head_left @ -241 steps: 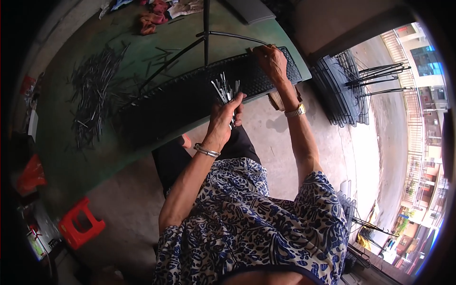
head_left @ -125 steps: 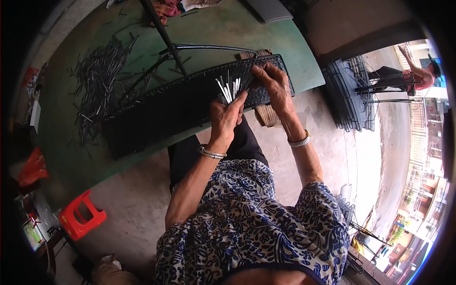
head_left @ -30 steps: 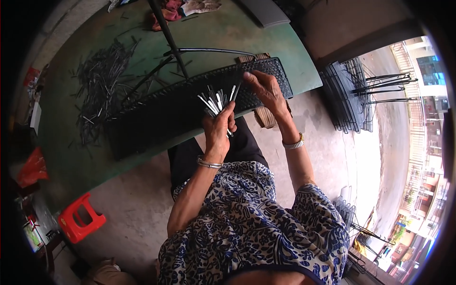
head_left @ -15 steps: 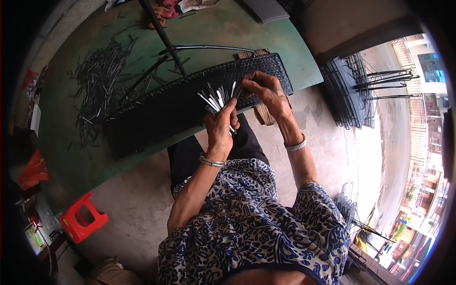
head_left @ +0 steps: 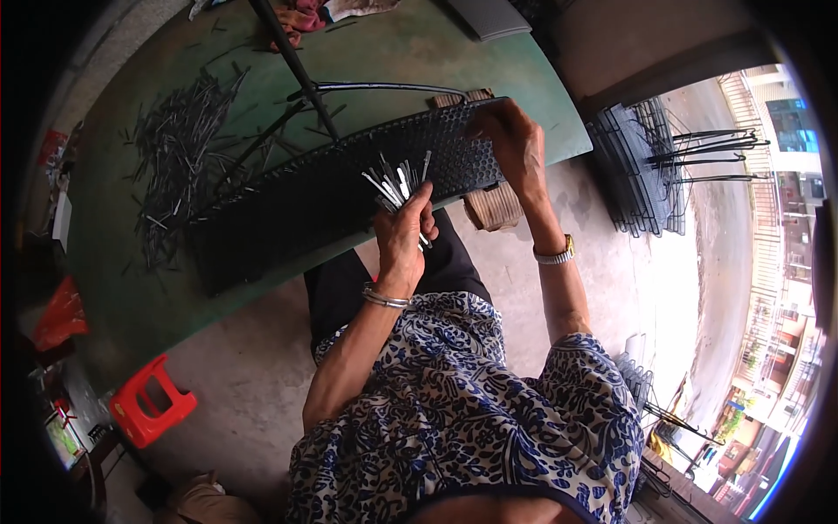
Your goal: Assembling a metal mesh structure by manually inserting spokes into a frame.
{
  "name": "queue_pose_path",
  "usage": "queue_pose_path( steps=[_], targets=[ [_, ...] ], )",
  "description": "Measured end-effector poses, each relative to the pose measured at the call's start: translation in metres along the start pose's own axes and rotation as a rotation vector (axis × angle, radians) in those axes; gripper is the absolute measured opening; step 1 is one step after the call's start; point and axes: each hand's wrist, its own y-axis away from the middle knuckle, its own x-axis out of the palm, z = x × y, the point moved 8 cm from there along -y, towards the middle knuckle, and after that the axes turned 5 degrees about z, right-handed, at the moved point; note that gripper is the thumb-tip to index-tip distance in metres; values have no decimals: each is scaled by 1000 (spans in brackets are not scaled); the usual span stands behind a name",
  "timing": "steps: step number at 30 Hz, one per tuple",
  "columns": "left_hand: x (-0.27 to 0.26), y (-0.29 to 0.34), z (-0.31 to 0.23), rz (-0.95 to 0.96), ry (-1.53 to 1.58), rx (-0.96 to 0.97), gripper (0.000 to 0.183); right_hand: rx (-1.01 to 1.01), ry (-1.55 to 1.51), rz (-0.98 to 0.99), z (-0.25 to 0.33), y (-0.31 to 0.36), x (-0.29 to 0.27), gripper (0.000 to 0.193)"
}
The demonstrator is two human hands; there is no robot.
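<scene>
My left hand (head_left: 403,234) is closed around a fanned bundle of thin metal strips (head_left: 397,185), some dark and some shiny silver. The bundle stands above the near edge of a long black perforated metal panel (head_left: 449,162), which has a bent rod frame (head_left: 393,86) along its far side. Over the right end of that panel, my right hand (head_left: 520,148) is bent downward with its fingers together at the mesh. Whatever is between its fingertips is hidden or too small to make out.
The green table (head_left: 419,52) carries a heap of dark strips (head_left: 179,148) at the left. A ridged brown block (head_left: 491,207) sits under the panel's right end. Stacked black racks (head_left: 633,170) stand at right. On the floor at left is a red stool (head_left: 153,402).
My right hand has moved away from the bundle, up and to the right, to the panel's far right end. My left hand stays nearly still with the strips.
</scene>
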Motion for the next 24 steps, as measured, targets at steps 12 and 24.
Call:
queue_pose_path(
  steps=[12, 24],
  targets=[
    [6, 2, 11, 96, -18, -65, 22, -316, 329, 3, -9, -36, 13, 7],
    [1, 4, 17, 97, -68, -47, 21, -285, 283, 41, -10, -37, 9, 7]
  ],
)
